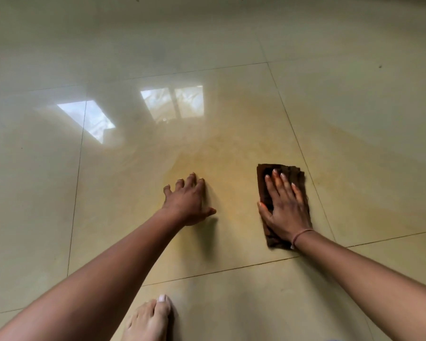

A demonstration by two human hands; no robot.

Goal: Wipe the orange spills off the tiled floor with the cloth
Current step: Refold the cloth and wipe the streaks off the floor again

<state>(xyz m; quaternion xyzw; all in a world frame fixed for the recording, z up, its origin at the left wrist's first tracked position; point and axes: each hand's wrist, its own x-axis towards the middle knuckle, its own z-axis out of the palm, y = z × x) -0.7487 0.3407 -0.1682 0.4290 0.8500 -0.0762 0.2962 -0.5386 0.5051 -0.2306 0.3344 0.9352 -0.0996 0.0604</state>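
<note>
A folded dark brown cloth [265, 183] lies flat on the glossy cream tiled floor [354, 107]. My right hand [284, 207] presses down on it with fingers spread, covering most of it. My left hand [187, 201] rests flat on the bare tile to the left of the cloth, fingers apart, holding nothing. A faint orange-yellow smear [221, 163] spreads over the tile between and beyond both hands, reaching toward the window reflections.
My bare foot [150, 318] stands at the bottom edge, close behind my left arm. Grout lines [219, 269] cross the floor. Bright window reflections [172, 102] shine on the tiles farther off. A few small dark specks [380, 66] lie at the far right.
</note>
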